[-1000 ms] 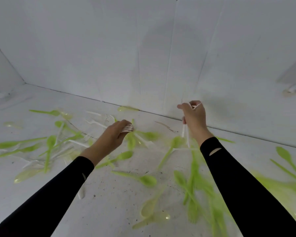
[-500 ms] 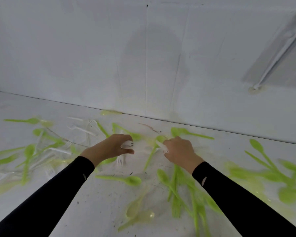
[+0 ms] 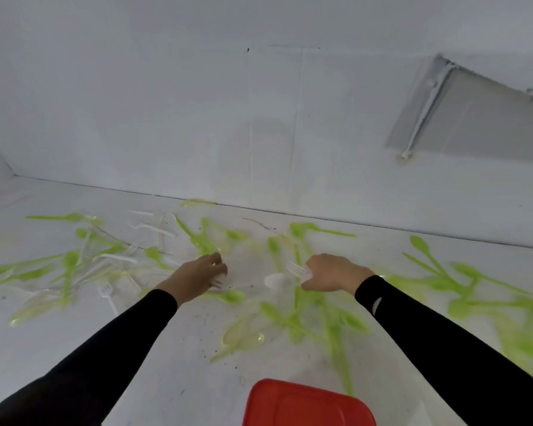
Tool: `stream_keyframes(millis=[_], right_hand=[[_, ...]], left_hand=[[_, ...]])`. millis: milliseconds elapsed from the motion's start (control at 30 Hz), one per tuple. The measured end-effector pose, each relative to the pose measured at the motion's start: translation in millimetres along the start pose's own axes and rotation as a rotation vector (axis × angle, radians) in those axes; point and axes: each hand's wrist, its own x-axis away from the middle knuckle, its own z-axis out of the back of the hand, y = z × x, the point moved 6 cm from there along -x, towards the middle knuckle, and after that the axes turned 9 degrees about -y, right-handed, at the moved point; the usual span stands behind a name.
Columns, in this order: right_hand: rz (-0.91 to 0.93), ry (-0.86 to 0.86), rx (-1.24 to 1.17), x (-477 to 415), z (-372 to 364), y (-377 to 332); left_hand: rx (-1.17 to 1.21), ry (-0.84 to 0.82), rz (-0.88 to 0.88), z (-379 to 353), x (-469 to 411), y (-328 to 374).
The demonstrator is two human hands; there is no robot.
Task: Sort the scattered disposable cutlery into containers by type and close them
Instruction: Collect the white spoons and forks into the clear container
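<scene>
On a white floor [image 3: 154, 373] littered with green spoons [image 3: 232, 296], a person's left hand [image 3: 196, 275] and right hand [image 3: 331, 272] each clutched white forks [image 3: 295, 267], a loose white piece [image 3: 274, 279] lying between them, nearer the right hand, its long axis blurred.

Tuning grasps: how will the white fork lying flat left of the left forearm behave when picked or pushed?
The white fork looks thin plastic, so probably very light and slightly bendy. Lying flat on the smooth white surface, it would likely slide, not roll, and be hard to pinch. Its narrow tines may snap.
</scene>
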Motion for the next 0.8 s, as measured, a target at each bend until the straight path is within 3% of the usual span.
stream_keyframes(millis=[100,167,300,467,600,667,800], right_hand=[[-0.038,0.051,-0.082,32,3,22],[-0.031,0.177,-0.185,50,7,36],[0.14,0.39,-0.878,82,16,59],[0.3,0.468,-1.258,134,20,94],[0.332,0.41,-1.223,182,25,132],[0.343,0.337,-1.072,211,27,153],[0.31,0.174,-0.8,267,12,200]], left_hand=[[0.033,0.096,-0.01,22,-6,22],[0.081,0.153,-0.035,47,-13,47],[0.355,0.34,0.043,98,-30,91],[0.607,0.518,-0.014,133,-42,180],[0.674,0.58,0.032,144,-55,251],[0.793,0.493,0.072,142,-66,286],[0.717,0.265,0.088,122,-83,357]])
